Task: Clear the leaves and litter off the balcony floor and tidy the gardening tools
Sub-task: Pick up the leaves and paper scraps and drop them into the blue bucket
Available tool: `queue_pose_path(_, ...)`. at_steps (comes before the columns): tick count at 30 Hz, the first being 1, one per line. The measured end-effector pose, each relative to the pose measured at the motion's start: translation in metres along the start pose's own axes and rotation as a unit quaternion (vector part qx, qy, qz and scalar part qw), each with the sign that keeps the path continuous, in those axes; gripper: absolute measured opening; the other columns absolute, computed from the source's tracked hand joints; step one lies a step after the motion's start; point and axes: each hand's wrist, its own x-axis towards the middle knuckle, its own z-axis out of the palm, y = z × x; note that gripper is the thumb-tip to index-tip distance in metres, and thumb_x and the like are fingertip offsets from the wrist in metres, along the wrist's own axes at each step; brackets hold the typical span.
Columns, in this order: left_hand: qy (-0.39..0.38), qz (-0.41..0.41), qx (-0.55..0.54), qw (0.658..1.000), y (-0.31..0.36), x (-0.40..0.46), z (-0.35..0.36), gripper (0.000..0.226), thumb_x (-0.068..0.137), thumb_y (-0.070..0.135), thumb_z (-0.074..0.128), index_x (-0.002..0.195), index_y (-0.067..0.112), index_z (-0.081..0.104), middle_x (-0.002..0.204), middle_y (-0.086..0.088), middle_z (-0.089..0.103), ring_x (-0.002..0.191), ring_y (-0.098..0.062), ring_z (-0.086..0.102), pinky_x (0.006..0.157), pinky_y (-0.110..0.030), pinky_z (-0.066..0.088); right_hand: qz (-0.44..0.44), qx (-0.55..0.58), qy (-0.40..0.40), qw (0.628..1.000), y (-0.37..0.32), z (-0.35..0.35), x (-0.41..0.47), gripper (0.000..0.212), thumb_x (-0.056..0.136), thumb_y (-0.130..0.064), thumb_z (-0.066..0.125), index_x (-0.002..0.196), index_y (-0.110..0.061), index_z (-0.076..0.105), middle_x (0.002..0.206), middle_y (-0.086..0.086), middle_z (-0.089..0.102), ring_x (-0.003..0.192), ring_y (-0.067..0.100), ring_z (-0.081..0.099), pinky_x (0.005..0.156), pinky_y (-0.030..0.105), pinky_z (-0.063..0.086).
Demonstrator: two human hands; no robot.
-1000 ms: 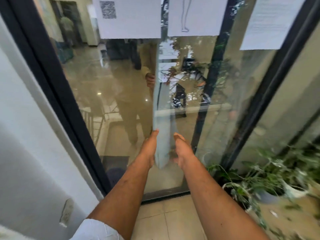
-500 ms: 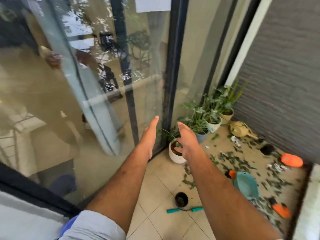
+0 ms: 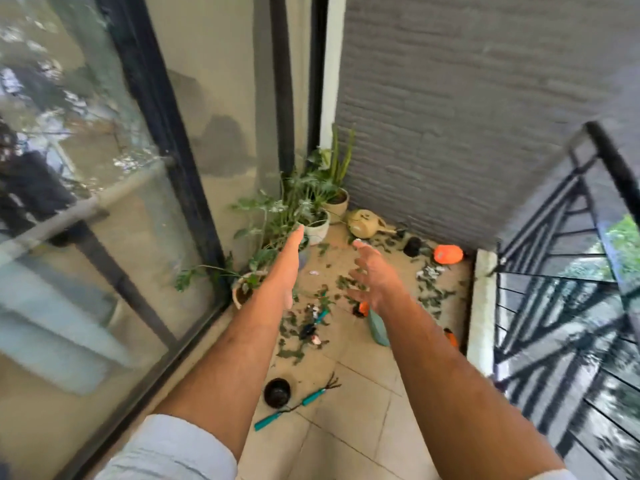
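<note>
Nearest to me, two bare forearms reach out over the pale, square-tiled balcony floor (image 3: 349, 431). Between them on the tiles lies a round black plastic pot (image 3: 277, 392), mouth up; I cannot tell what is in it. Just beside it lie two slim hand tools: a teal-handled rake (image 3: 317, 393) with thin dark metal prongs and a second teal-handled tool (image 3: 272, 418).

Further out, my left hand (image 3: 289, 268) is flat, edge-on, its fingers straight and together, holding nothing. My right hand (image 3: 375, 275) hangs with fingers spread apart and loosely bent, also empty. Under and beyond the hands, dark green leaves (image 3: 431, 296) and small bits of litter (image 3: 429, 271) are scattered across the tiles, with a teal dustpan-like scoop (image 3: 377, 329) partly hidden by my right arm.

On the left, along the glass door (image 3: 104, 237), stand potted plants (image 3: 298, 209) in round pale pots holding leafy green stems. At the far end, near the grey ribbed wall (image 3: 467, 116), a tan watering can (image 3: 363, 223) lies on the tiles, then a small black pot (image 3: 412, 245) and a smooth orange object (image 3: 448, 253). A black metal railing (image 3: 554, 289) runs along the right.
</note>
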Motion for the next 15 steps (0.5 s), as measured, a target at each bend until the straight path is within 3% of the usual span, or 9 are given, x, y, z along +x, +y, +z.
queue_pose_path(2,-0.009,0.009,0.019,1.0,-0.001,0.007,0.029,0.09,0.092,0.085,0.048,0.167,0.038,0.029,0.175,0.002,0.023,0.155,-0.026,0.03,0.124,-0.058,0.027,0.001,0.009,0.014,1.0,-0.005,-0.035,0.007,0.038,0.098,-0.054,0.061,0.131,-0.035,0.065,0.141,-0.005,0.058,0.12,0.022,0.058,0.094,0.05,0.055)
queue_pose_path(5,-0.019,0.007,0.028,0.999,-0.006,0.02,0.057,0.087,0.092,0.087,0.046,0.165,0.042,0.031,0.174,0.0,0.023,0.146,-0.026,0.037,0.118,-0.061,0.031,0.007,0.032,0.029,0.999,-0.006,-0.076,0.011,0.038,0.097,-0.051,0.064,0.131,-0.034,0.067,0.139,-0.001,0.061,0.126,0.026,0.06,0.074,0.04,0.055)
queue_pose_path(7,-0.017,0.004,0.03,0.999,-0.01,0.029,0.069,0.091,0.088,0.089,0.049,0.163,0.04,0.035,0.17,-0.002,0.028,0.13,-0.023,0.04,0.116,-0.062,0.034,0.016,0.044,0.029,0.998,-0.004,-0.1,0.016,0.032,0.098,-0.048,0.065,0.127,-0.035,0.069,0.139,-0.001,0.062,0.124,0.024,0.062,0.082,0.044,0.056)
queue_pose_path(9,-0.015,0.0,0.03,0.999,-0.014,0.04,0.078,0.106,0.076,0.094,0.057,0.162,0.035,0.038,0.168,0.0,0.032,0.127,-0.02,0.04,0.114,-0.063,0.036,0.026,0.053,0.03,0.998,0.002,-0.119,0.023,0.034,0.099,-0.048,0.064,0.13,-0.037,0.069,0.142,-0.002,0.059,0.126,0.023,0.061,0.094,0.049,0.056)
queue_pose_path(11,-0.01,-0.019,0.032,0.999,-0.018,0.052,0.089,0.12,0.065,0.098,0.063,0.162,0.033,0.037,0.169,0.001,0.031,0.137,-0.023,0.041,0.11,-0.063,0.038,0.037,0.067,0.04,0.996,0.007,-0.134,0.032,0.034,0.099,-0.047,0.062,0.131,-0.037,0.069,0.142,-0.002,0.059,0.126,0.023,0.061,0.102,0.053,0.054)
queue_pose_path(15,-0.034,-0.048,0.042,0.997,-0.019,0.075,0.113,0.113,0.069,0.098,0.06,0.163,0.04,0.037,0.173,0.003,0.026,0.154,-0.032,0.029,0.115,-0.068,0.035,0.048,0.064,0.047,0.996,0.007,-0.163,0.049,0.03,0.101,-0.043,0.06,0.127,-0.034,0.072,0.136,-0.001,0.066,0.123,0.022,0.064,0.106,0.055,0.052)
